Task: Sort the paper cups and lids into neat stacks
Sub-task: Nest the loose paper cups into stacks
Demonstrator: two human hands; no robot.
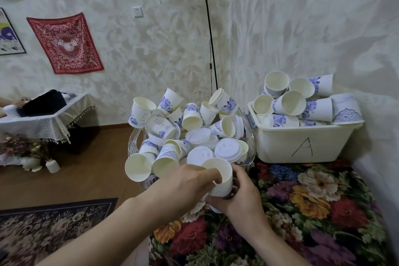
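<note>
A nested stack of white paper cups (222, 181) stands tilted between my hands, just in front of the clear tray (135, 138). My right hand (241, 194) grips the stack from the right and below. My left hand (190, 181) holds the top cup's rim, its fingers curled into the opening. The tray is heaped with loose blue-flowered cups (166, 101) and white lids (227, 149), lying at all angles. A white bin marked "A" (302, 144) at the right holds more loose cups (291, 102).
The tray and bin sit on a flowered cloth (302, 201) against the corner walls. A black floor lamp pole (212, 56) rises behind the tray. To the left are wooden floor, a dark rug (54, 224) and a lace-covered side table (43, 119).
</note>
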